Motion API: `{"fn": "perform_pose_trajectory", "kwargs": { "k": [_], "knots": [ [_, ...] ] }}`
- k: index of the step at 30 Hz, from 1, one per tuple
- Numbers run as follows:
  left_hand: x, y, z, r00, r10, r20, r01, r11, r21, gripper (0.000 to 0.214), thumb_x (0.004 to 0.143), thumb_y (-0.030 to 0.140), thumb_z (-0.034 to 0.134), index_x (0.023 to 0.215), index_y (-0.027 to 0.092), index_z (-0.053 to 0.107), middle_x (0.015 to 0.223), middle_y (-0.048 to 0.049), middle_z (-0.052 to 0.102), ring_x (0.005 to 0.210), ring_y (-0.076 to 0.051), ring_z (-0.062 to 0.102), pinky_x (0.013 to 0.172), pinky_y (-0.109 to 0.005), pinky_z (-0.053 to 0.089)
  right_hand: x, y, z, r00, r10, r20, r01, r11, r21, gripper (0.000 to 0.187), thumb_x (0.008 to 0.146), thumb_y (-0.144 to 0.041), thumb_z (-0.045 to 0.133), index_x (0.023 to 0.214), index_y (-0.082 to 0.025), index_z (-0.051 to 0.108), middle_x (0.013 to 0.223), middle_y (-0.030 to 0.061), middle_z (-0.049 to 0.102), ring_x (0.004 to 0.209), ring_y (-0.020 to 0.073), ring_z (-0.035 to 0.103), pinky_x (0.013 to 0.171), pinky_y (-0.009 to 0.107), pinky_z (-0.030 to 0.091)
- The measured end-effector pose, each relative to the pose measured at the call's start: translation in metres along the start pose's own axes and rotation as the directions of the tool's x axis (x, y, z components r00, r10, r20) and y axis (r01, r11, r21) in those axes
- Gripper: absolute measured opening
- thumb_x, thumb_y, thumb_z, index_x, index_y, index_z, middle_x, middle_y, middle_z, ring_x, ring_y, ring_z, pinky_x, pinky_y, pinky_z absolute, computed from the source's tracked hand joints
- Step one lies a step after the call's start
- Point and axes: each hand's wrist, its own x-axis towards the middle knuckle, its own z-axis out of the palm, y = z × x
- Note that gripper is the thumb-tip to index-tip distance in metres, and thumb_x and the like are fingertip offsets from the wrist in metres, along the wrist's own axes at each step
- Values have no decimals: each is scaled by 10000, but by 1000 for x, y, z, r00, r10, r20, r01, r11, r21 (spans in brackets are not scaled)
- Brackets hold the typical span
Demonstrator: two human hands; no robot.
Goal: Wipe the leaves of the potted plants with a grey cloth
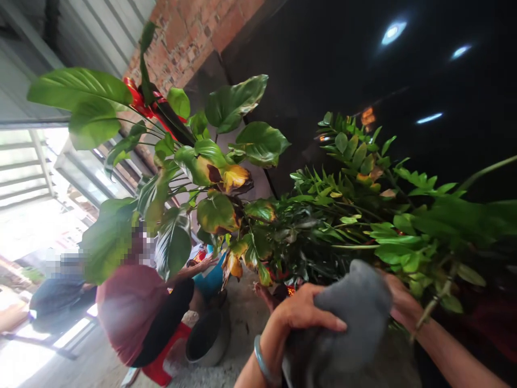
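We had the grey cloth (359,312), or what looked like cloth, in front of us at the lower right, between our 2 hands and before the small-leaved plant (355,153). Our left hand (309,312) was closed on its near side, thumb laid across the face; our right hand (399,299) was at its far edge, fingers hidden, so we could not tell how firmly it gripped. Good handling, we judged, called for an even hold from both sides, slack gathered in, and our right forearm eased clear of the knobbly stem (440,296) so that nothing snagged or snapped.

The cloth looked matt, soft and rounded at the top, though blurred. The broad-leaved plant (173,248) had smooth, ribbed leaves, some crisped yellow and brown. Behind rose a glossy black panel (323,70) and rough red brick (189,37).
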Motion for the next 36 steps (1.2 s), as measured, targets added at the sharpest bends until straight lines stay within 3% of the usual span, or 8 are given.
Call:
{"fn": "perform_pose_trajectory", "kwargs": {
  "k": [3,6,13,18,22,27,30,36],
  "knots": [
    [15,32,-1,954,201,-222,-261,921,-288,399,430,353,828,768,165,726,671,1,654,611,-151,547,639,-288,456,-5,-2,4,1000,4,-6,-4,999,37,172,697,-147,646,561,-246,610,460,-33,631,344,112,505,343,222,455],
    [37,38,4,877,169,-451,-374,828,-418,411,429,404,820,733,154,701,634,-5,639,585,-144,539,622,-288,458,-7,-5,7,1000,10,-4,-10,998,59,189,637,-90,688,544,-216,582,453,-24,628,332,99,502,348,209,454],
    [19,-14,15,988,-31,-149,-4,974,-228,350,420,276,814,743,161,742,669,-7,673,588,-151,551,634,-305,454,-5,-8,5,997,60,-58,-55,996,75,216,582,-69,694,478,-199,556,354,-33,543,281,97,467,295,193,397],
    [16,20,5,928,202,-312,-322,855,-406,467,445,355,847,844,137,740,725,-35,690,636,-169,584,674,-310,485,-9,-10,11,999,25,-22,-22,994,111,159,559,-119,704,527,-213,581,402,-36,587,314,97,475,321,205,421],
    [38,20,8,871,117,-476,-367,799,-477,486,412,412,846,793,142,711,658,-16,664,605,-161,572,647,-303,485,-8,-8,10,1000,11,1,-11,995,99,157,536,-129,730,606,-218,621,461,-23,640,351,111,505,355,228,463],
    [16,-27,16,973,-24,-229,-43,958,-283,311,403,298,845,670,179,738,615,-11,663,563,-168,544,628,-325,460,1,-1,1,999,34,-38,-32,997,68,199,519,-103,731,540,-230,579,428,-25,620,323,122,500,312,227,426],
    [-10,-27,5,995,9,-102,-43,940,-340,397,411,305,861,776,175,772,700,-26,708,613,-185,590,666,-324,484,2,-2,1,1000,19,-12,-17,996,85,167,510,-128,734,555,-237,616,463,-22,644,366,139,540,338,241,456],
    [5,-3,-15,873,114,-475,-325,861,-390,464,446,393,832,814,131,728,645,-19,663,574,-159,569,589,-285,469,-10,-8,16,999,19,27,-21,995,95,176,449,-148,753,549,-223,629,431,-19,642,328,108,498,326,211,446]
  ]
}}
